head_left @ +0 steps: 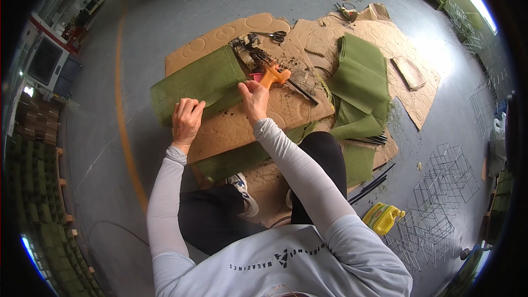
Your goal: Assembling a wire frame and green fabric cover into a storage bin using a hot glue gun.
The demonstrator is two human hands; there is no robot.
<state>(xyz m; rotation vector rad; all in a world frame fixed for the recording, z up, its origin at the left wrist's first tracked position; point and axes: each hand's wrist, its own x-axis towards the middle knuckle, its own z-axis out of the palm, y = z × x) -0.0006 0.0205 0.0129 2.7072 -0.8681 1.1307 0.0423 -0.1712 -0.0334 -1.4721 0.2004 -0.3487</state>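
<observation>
Green felt-like sheet pinched between two bare hands over scuffed cardboard

From where I stand, the green sheet (pixel 201 74) looks matte and fibrous, like felt or coarse cloth, cut to a long rectangle. It lies slantwise across the left part of a raised brown cardboard top (pixel 220 135), its left end reaching past the edge and its near side lifting in a soft curve.

The two hands are apart from each other, each closed on the cloth: the left hand (pixel 187 121) has its fingers bunched at the near edge, the right hand (pixel 255 100) its thumb and fingers at the right-hand corner.

Just beside the right hand sits a smooth orange plastic glue gun (pixel 273 75) with a pink trigger, a stiff black rod (pixel 302 92) jutting from its back. Dark, crumbly scraps (pixel 256 54) litter the cardboard near it, and dark-handled scissors (pixel 278 37) lie beyond. Round outlines mark the cardboard's far edge.

To the right, more green cloth (pixel 360 71) is heaped in limp, overlapping folds. On the grey floor (pixel 410 151) are a glossy yellow jug (pixel 381 218) and thin, boxy wire frames (pixel 445 184).
</observation>
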